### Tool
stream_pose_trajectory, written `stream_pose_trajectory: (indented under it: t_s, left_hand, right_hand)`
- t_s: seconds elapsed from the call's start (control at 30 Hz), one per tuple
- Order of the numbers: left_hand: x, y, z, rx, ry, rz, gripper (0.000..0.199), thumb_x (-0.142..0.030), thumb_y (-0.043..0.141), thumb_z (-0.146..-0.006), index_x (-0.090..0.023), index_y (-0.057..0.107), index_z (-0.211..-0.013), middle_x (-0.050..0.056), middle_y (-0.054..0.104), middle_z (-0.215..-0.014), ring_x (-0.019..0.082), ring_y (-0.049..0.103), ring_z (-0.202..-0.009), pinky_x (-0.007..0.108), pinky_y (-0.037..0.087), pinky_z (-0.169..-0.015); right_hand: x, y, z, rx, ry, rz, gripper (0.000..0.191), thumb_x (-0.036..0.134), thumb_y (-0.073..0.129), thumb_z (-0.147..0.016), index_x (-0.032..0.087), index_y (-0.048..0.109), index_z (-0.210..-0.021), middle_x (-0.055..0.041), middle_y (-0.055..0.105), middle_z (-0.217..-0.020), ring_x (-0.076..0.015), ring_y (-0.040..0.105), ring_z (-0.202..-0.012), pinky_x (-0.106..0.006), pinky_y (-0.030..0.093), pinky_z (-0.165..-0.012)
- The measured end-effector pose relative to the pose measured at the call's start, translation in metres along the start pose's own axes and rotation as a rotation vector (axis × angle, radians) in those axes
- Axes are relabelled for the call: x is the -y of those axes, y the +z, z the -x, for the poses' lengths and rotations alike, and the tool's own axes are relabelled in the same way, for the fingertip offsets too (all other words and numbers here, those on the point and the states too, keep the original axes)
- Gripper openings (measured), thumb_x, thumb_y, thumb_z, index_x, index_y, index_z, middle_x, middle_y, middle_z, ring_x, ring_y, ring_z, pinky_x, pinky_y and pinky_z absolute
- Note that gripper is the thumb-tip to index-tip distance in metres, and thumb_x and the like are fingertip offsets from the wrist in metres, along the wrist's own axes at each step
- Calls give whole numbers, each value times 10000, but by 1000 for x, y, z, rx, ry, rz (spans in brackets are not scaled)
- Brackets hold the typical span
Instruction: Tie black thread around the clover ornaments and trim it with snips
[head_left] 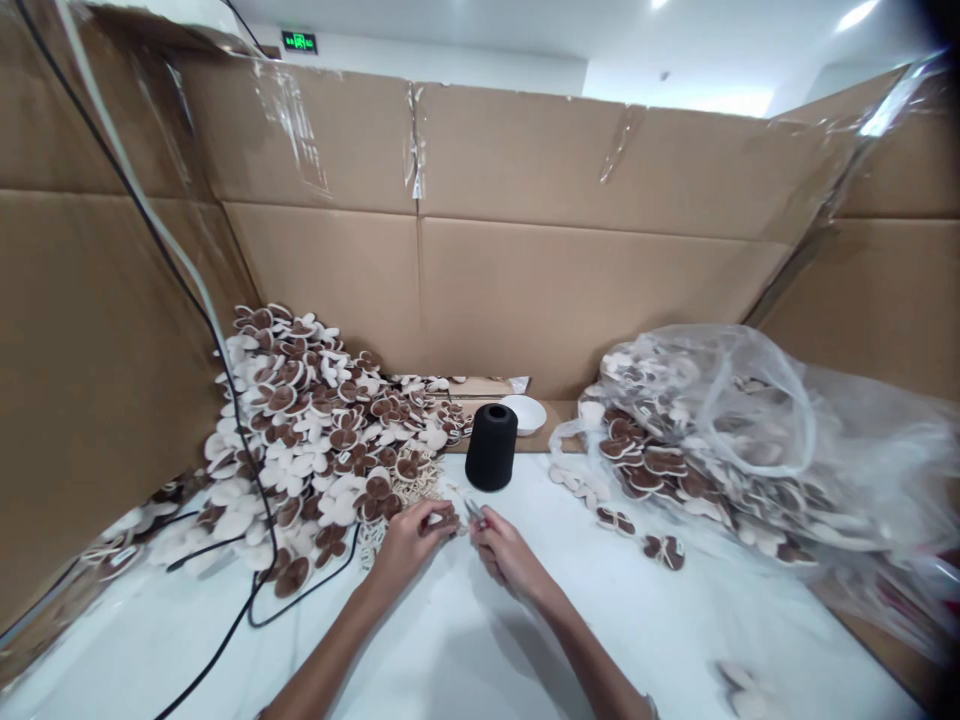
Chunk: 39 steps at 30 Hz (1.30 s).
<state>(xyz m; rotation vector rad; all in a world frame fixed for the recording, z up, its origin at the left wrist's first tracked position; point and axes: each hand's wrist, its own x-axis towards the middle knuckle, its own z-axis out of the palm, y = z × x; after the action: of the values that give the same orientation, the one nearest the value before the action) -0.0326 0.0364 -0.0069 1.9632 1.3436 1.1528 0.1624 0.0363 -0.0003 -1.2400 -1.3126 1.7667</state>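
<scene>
**Small Work, Close Up**

Near the middle of the white tabletop (450,640), a person's left hand (411,545) and right hand (510,558) are close together. The left hand's fingers are pressed together and pinch a small brown piece (448,521). The right hand's fingers pinch small silver snips (472,511), and the tips of the snips are just beside that piece.

A big heap of flat brown-and-white flower-shaped pieces (307,430) sits by the left edge of the tabletop. A tangle of pale string (409,490) lies at the heap's side, just past the left hand. A tall black cone of thread (491,447) stands just past the hands, and a round white bowl (521,413) sits behind it, near the far edge.

By the right edge, a clear plastic bag (765,450) lies over more of the same pieces. Two loose brown-and-white pieces (664,552) sit in front of the bag. A thin black cable (225,400) runs down the left side, and tall brown cardboard walls (510,230) stand around the back and sides.
</scene>
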Motion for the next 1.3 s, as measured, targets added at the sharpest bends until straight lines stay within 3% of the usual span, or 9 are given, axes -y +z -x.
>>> stream_pose_trajectory:
  t_s: [0.1,0.2,0.53,0.73,1.07,1.3]
  left_hand:
    - [-1,-1,0,-31,9,0,190,-233,645,-811,-186,695,-988,67,742,-990,202,687,-849,281,533,-727]
    - [-3,-2,-1,-54,13,14,184,-234,643,-806,-187,698,-975,68,744,-992,208,692,-875,291,544,-753]
    - [-3,-1,0,-67,24,-6,210,-158,599,-788,-195,700,-968,56,748,-983,194,698,-838,281,554,-723]
    - [0,-1,0,-60,41,-14,229,-132,613,-778,-194,699,-981,54,746,-993,196,698,-886,290,550,-793]
    - [-1,-1,0,-60,27,20,233,-117,600,-768,-191,703,-964,55,751,-974,197,699,-869,287,552,-770]
    - [1,1,1,-57,8,19,250,-93,595,-757,-192,702,-961,47,750,-976,190,698,-849,273,542,-733]
  right_hand:
    - [-9,18,-1,143,99,-198,366,588,429,-871,227,420,-810,118,247,-512,-50,129,-371,-176,82,-378]
    - [-14,25,-1,196,172,-274,493,706,347,-868,226,382,-761,110,291,-514,-40,154,-348,-158,75,-345]
    - [-12,30,4,257,197,-339,450,640,263,-940,232,364,-781,110,336,-483,-37,178,-294,-123,113,-306]
    - [-5,30,6,298,215,-353,469,606,232,-960,223,343,-713,108,307,-448,-40,149,-289,-139,90,-296]
    - [-4,29,6,309,219,-352,500,663,281,-921,219,352,-703,117,282,-431,-34,122,-293,-148,57,-329]
    - [-6,29,5,296,218,-356,462,567,179,-980,224,352,-721,111,277,-423,-50,111,-288,-142,71,-300]
